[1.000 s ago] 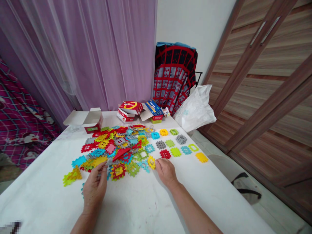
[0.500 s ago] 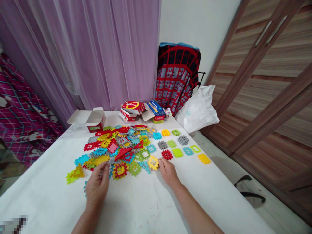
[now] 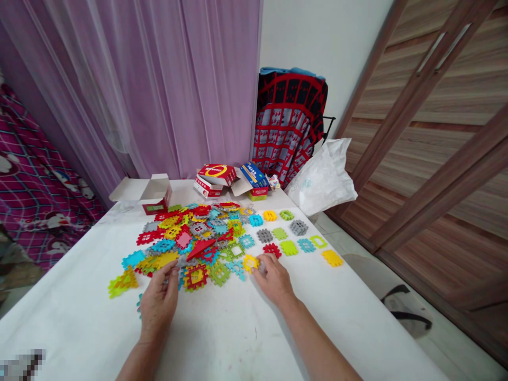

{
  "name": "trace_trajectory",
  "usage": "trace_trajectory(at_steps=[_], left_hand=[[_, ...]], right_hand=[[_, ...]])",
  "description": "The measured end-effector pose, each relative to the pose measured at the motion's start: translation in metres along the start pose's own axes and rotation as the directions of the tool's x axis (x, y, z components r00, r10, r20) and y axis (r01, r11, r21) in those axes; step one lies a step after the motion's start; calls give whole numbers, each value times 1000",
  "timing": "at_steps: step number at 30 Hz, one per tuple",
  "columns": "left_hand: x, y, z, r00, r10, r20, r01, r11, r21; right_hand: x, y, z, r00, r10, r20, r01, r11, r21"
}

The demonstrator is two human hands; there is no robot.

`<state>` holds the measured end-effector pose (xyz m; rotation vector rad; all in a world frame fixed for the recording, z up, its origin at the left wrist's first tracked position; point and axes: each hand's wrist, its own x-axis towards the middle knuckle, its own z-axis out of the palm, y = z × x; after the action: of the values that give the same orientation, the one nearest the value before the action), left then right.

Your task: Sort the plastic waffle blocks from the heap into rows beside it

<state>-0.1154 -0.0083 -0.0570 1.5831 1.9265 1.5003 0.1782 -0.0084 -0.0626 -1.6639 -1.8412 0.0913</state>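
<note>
My right hand pinches the right edge of a yellow notched building tile with a window-like opening, between thumb and fingers. Touching or close to that tile on its left is a light-blue lattice piece. My left hand rests at the near left side of the tile pile, fingers curled toward the thumb. A grey piece shows at its fingertips, but whether it is gripped is hidden. A red square frame tile and a green tile lie between the hands.
Mixed tiles heap in the table's middle. To the right, single tiles lie spaced apart, among them a dark red one and a yellow one. An opened box and more cartons stand behind; a white bag leans at the far right.
My right hand has shifted its fingers, with the thumb now at the yellow tile's lower right and the fingers spread above. The left hand has stayed in place.
</note>
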Motion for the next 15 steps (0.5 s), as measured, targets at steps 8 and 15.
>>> trace_trajectory(at_steps=[8,15], left_hand=[[0,4,-2,1000,0,10,1,999,-39],[0,6,-1,1000,-8,4,8,999,-36]], right_hand=[[10,-14,-11,963,91,253,-62,991,-121],[13,8,-21,938,-59,342,31,996,88]])
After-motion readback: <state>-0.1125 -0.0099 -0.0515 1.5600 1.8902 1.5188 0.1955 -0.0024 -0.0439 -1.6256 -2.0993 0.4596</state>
